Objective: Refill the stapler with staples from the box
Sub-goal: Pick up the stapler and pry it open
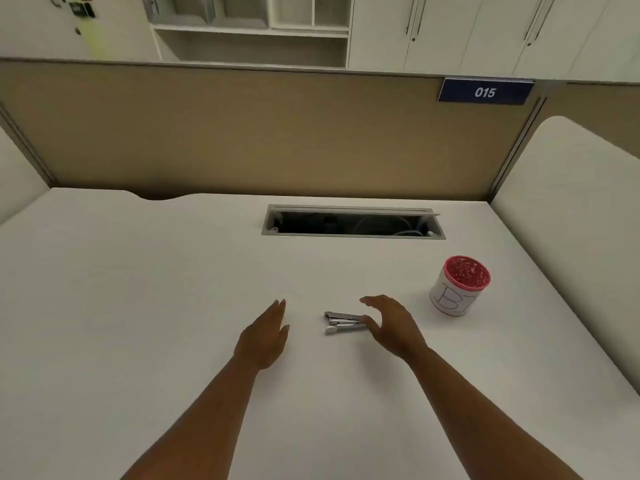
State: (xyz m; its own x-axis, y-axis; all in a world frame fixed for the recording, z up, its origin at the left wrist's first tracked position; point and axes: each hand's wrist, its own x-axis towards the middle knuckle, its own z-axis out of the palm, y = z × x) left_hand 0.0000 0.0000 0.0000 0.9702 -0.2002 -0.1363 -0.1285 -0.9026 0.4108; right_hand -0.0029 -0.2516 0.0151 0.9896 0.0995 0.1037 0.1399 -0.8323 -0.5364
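A small silver stapler (343,322) lies on its side on the white desk (173,271), its white-tipped end pointing left. My right hand (391,325) is open just to the right of it, fingers curved over its right end, thumb close to the metal. My left hand (268,336) hovers open and flat a short way to the left of the stapler, holding nothing. A round container (460,285) with a pink rim, a white paper label and small pink contents stands to the right, beyond my right hand. No staple box shows apart from this container.
An open cable hatch (353,223) is cut into the desk behind the stapler. A tan partition (259,133) with a blue "015" sign (485,92) closes the back. White side panels stand at both sides, cabinets beyond.
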